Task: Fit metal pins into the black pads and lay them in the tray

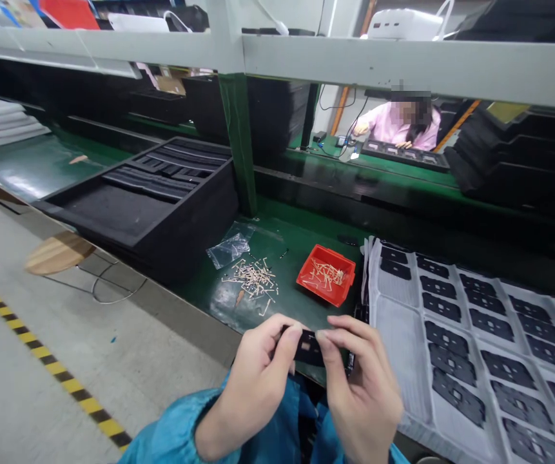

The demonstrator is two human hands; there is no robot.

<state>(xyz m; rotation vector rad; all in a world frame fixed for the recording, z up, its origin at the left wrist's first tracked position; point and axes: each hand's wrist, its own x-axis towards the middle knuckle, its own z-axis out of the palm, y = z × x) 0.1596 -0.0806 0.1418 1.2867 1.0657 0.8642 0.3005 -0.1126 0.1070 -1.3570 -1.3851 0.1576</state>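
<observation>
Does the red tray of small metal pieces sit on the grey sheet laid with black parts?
No, the red tray sits on the green workbench, to the left of the grey sheet.

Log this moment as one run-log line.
left hand | right hand | both holding flat black rectangular piece | nearby red plastic tray

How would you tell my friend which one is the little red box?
Find the long green-topped workbench, then look beyond the person's left hand and right hand. Between a loose heap of thin tan pieces and a grey sheet of black pads sits a small bright red tray. It is the only red thing there, and tan pieces fill it.
</observation>
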